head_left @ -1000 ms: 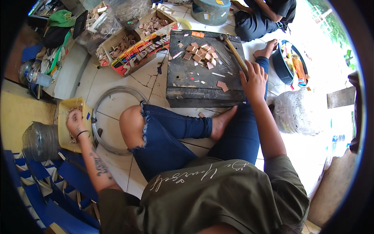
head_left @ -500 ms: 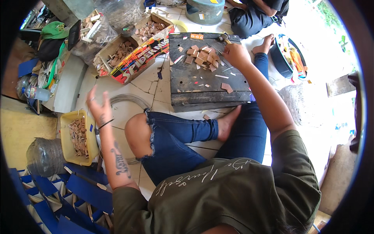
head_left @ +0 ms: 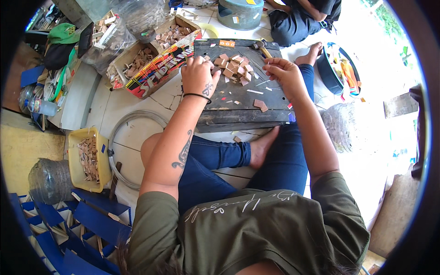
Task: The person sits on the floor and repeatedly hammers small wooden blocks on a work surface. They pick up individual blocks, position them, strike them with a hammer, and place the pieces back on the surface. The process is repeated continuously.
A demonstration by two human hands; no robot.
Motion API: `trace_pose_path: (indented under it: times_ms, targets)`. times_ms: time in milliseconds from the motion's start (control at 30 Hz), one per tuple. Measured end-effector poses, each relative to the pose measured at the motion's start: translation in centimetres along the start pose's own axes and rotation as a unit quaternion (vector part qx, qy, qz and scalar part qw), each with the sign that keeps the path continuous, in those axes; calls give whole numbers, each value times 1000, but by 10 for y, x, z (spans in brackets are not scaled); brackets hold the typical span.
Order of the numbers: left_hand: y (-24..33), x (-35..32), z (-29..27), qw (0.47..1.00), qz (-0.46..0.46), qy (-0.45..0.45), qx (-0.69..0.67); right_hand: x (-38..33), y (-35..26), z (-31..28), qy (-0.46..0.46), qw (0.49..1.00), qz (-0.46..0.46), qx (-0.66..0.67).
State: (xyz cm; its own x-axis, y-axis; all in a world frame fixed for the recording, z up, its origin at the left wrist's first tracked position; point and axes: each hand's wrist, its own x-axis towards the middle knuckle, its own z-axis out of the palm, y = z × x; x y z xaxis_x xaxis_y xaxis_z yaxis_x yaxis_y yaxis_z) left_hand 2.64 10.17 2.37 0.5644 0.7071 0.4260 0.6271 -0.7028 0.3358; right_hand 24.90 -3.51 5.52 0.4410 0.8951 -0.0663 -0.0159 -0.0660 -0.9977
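Observation:
My left hand [head_left: 198, 77] is over the left edge of a dark wooden block [head_left: 229, 104], beside a pile of small brown wood pieces [head_left: 236, 68]. Its fingers are loosely bent, with the thumb apart, and nothing shows in them. Above the block's right side, my right hand [head_left: 286, 75] has thumb and fingertips pinched together. Whatever is between them is too small to make out. A hammer [head_left: 263, 48] lies at the block's far right, just beyond the right hand. One loose wood piece [head_left: 261, 105] rests near the block's front edge.
Left of the block stands an open box [head_left: 158, 68] of wood pieces. A coil of wire [head_left: 120, 126] and a yellow tub [head_left: 101, 179] lie nearer, beside blue boards [head_left: 94, 220]. At right is a dark basin [head_left: 333, 77]; another person's leg [head_left: 293, 32] shows beyond the block.
My left hand has swung right and forward from above the yellow tub side to the block. The right hand has let go of the hammer and moved slightly toward me, fingers now pinched.

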Motion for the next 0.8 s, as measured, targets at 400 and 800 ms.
trace_pose_path:
  times_ms: [400,800]
  targets:
    - [51,-73,-15,927,30,30,-372,-32,23,18,27,983,-84,-160]
    - [54,-89,-9,952,29,15,-305,-80,6,50,-23,976,-136,-167]
